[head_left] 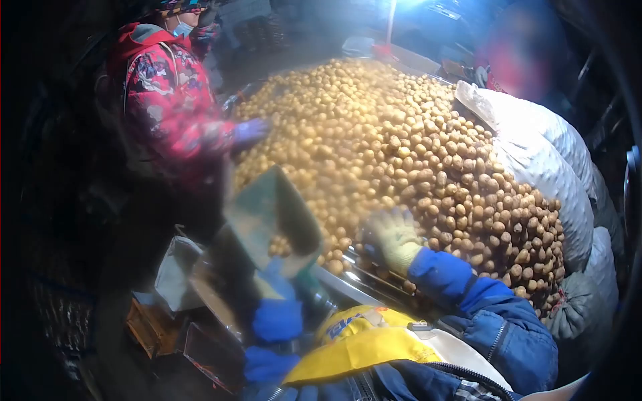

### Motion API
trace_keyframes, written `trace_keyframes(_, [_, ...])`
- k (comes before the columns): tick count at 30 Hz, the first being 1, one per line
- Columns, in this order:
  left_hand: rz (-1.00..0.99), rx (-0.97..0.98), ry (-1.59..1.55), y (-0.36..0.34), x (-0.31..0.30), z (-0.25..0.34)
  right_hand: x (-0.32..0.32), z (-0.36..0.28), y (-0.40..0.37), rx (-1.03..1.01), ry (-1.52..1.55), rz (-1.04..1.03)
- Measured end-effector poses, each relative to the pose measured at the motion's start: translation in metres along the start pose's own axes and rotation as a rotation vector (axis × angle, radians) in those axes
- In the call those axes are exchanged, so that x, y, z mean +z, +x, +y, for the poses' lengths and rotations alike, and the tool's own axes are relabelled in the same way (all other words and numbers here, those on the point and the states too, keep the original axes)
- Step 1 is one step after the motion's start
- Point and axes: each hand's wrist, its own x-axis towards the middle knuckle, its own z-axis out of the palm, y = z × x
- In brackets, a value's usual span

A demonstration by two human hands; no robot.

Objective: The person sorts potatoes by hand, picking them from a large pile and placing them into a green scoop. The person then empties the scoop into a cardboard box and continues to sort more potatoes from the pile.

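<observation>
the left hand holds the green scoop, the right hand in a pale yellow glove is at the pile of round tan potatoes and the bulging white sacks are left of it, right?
No, the bulging white sacks are right of the pile of round tan potatoes, as the head view shows. The left hand does hold the green scoop.

A person (pixel 167 100) stood at the left in a pink and red coat, with a blue mask (pixel 182 28) and a purple glove (pixel 250 131). A blurry shape in red (pixel 518 57) was at the top right. A very bright light (pixel 411 4) shone at the top. Big white sacks (pixel 552 150) leaned at the right. Low on the left, a white box (pixel 176 273) was near a brown box (pixel 151 326).
</observation>
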Motion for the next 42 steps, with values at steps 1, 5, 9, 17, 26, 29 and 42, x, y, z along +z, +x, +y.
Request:
trace_keyframes(1, [0.000, -0.002, 0.004, 0.001, 0.000, 0.001, 0.007, -0.002, -0.004, 0.028, -0.073, 0.008])
trace_keyframes(5, [0.008, -0.008, -0.017, 0.010, -0.001, -0.001, 0.013, -0.009, 0.004, -0.160, 0.244, -0.134])
trace_keyframes(9, [0.018, 0.012, 0.049, 0.006, 0.004, 0.003, 0.027, -0.006, 0.006, -0.368, 0.242, 0.060])
trace_keyframes(17, [0.076, 0.118, 0.269, -0.014, 0.036, 0.009, 0.034, -0.007, 0.002, -0.575, 0.293, 0.027])
trace_keyframes(26, [0.038, 0.034, 0.160, 0.001, 0.018, 0.006, -0.030, 0.020, -0.063, -0.526, 0.279, -0.305])
trace_keyframes(29, [-0.011, 0.020, 0.087, 0.006, 0.020, 0.005, -0.016, 0.021, -0.075, -0.614, 0.269, -0.024])
trace_keyframes(42, [-0.003, 0.040, 0.046, -0.002, 0.029, 0.010, 0.012, 0.007, 0.022, -0.637, 0.193, 0.089])
